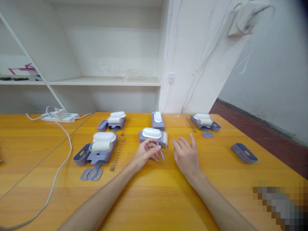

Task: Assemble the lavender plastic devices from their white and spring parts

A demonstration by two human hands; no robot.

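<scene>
My left hand (147, 153) is closed in a pinch on a thin purple-grey plate (161, 154), seen almost edge-on. Just behind it lies a purple-grey case (157, 141) with a white bristled oval brush head (151, 132) on top and a white roller (165, 140) at its right end. My right hand (186, 155) hovers a little to the right, fingers apart and nothing visible in them. Between the hands, near my right fingertips, part of a metal spring (171, 148) shows faintly; the rest is hidden.
Similar part sets stand at left (101, 149), back left (116, 121) and back right (203, 120), with springs (117, 154) beside them. A slotted plate (91, 174) lies front left, a purple-grey cap (244, 153) at right. A white cable (64, 166) runs from a power strip (60, 116).
</scene>
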